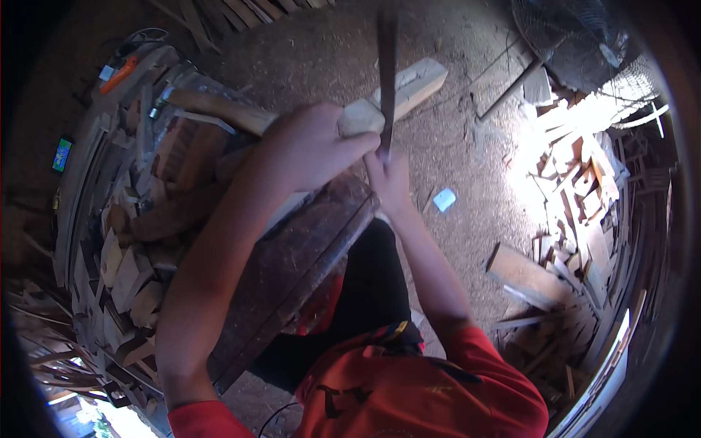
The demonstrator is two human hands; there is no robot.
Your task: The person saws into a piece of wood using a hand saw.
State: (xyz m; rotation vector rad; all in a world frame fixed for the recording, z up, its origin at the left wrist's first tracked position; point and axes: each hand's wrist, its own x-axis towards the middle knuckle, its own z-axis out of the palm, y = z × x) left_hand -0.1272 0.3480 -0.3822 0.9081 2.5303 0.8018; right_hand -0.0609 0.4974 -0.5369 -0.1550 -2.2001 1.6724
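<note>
My left hand (310,146) is closed round a pale piece of wood (363,117) that juts past the far end of a dark workbench (292,255). A slot shows in the wood's farther part. Close beside it, my right hand (391,179) grips the lower end of a long, narrow, dark blade-like tool (388,66). The tool stands nearly upright in the picture and crosses in front of the wood. Its handle is hidden in my fingers, and its exact kind cannot be made out.
Wood pieces (193,150) and a rounded wooden length (215,107) crowd the bench's left side, near an orange-handled tool (119,75). A pale blue object (444,199) lies on the dusty floor. Offcuts (577,255) heap up at right, below a fan's wire guard (569,33).
</note>
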